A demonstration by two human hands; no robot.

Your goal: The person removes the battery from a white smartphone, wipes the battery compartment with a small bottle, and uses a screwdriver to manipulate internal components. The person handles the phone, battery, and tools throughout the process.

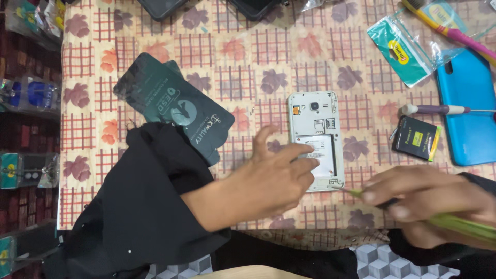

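Pinning the opened phone (316, 138) flat on the counter (248, 67), left hand (268, 178) spread.
Light, stiff, fragile inside; edges were safest, while the right hand (429, 199) pinched a green tool (454, 223).

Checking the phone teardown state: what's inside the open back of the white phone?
The white phone lies back-up, cover off. A camera lens near the top, card slots below it and a silvery battery bay show. The left hand rests fingers on the bay, hiding its left part.
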